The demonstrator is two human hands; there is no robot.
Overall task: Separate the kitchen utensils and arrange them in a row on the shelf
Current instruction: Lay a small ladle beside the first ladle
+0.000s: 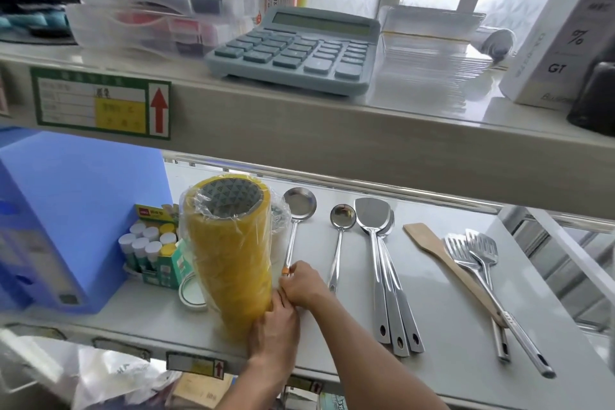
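Fingers (289,271) of the right hand (301,285) pinch a ladle (294,226) handle; left hand (274,329) curls against the yellow tape stack (229,253).

Ladles (339,236), spatulas (382,263) and turners (479,253) lie right of tape stack (229,250) on shelf (449,326).

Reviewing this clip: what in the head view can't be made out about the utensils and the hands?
- Large ladle handle end: hidden by the right hand; its grip unclear.
- Left hand: fingers pressed against the yellow tape stack; holding or steadying, unclear.
- Stacked steel utensils: overlapping, so the lower heads are hidden.
- Two slotted turners: they overlap the wooden spatula, hiding its handle end.
- Shelf label: text blurred.
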